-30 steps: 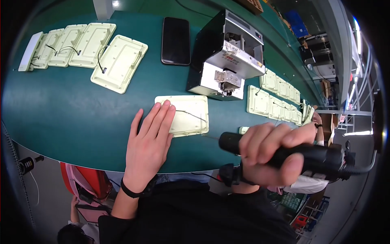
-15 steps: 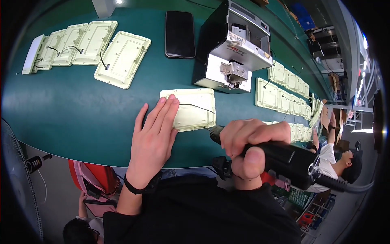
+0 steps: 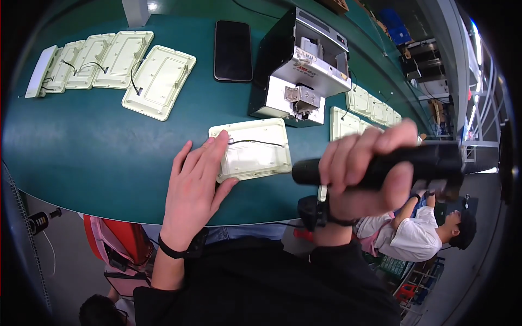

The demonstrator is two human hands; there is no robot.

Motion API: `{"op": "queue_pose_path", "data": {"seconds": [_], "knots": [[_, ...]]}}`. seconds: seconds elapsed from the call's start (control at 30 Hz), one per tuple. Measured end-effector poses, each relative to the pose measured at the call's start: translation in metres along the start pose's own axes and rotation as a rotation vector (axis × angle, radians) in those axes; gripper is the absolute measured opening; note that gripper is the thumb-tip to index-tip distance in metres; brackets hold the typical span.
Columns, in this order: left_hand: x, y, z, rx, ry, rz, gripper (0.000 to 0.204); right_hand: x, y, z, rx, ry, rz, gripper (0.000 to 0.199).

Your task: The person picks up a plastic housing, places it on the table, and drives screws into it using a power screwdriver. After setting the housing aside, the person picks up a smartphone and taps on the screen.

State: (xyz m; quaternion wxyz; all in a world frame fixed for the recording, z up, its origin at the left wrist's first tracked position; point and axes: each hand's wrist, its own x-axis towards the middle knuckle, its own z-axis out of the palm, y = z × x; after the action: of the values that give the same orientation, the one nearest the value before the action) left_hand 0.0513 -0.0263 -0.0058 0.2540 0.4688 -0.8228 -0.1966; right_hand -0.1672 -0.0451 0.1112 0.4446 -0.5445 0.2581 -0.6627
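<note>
A pale cream plastic cover (image 3: pixel 260 158) lies on the green table, inner side up, with a thin black wire across it. My left hand (image 3: pixel 194 182) rests over its left edge, fingers spread and thumb by the near corner. My right hand (image 3: pixel 365 173) is wrapped round a black electric screwdriver (image 3: pixel 429 163), smeared by motion. The tool is held almost level, its front end pointing left beside the cover's right edge. Its bit cannot be made out.
Behind the cover stands a black and silver machine (image 3: pixel 304 76); left of that lies a black phone (image 3: pixel 232 51). Similar covers (image 3: pixel 159 81) line the far left, with more covers (image 3: pixel 345 124) at right. One person (image 3: pixel 421 231) is at right, another person (image 3: pixel 100 311) at lower left.
My right hand has raised the screwdriver and drawn it rightward, off the cover's near edge. The left hand has slid slightly left, and the cover has turned a little.
</note>
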Motion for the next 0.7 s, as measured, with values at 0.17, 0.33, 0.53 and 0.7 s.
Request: {"op": "queue_pose_path", "data": {"seconds": [0.17, 0.33, 0.53, 0.7], "knots": [[0.005, -0.004, 0.002, -0.033, 0.020, 0.022, 0.078, 0.044, -0.014, -0.008, -0.128, 0.108, -0.257, 0.026], [0.002, -0.003, -0.002, -0.017, -0.008, -0.001, 0.084, 0.065, 0.015, -0.014, -0.450, 0.263, -0.336, 0.025], [0.005, -0.004, -0.004, -0.027, 0.057, -0.034, 0.090, 0.044, 0.014, -0.006, -0.279, 0.226, -0.248, 0.023], [0.005, -0.010, 0.001, -0.040, 0.039, -0.024, 0.090, -0.002, 0.005, 0.033, -0.136, 0.057, -0.159, 0.025]]}}
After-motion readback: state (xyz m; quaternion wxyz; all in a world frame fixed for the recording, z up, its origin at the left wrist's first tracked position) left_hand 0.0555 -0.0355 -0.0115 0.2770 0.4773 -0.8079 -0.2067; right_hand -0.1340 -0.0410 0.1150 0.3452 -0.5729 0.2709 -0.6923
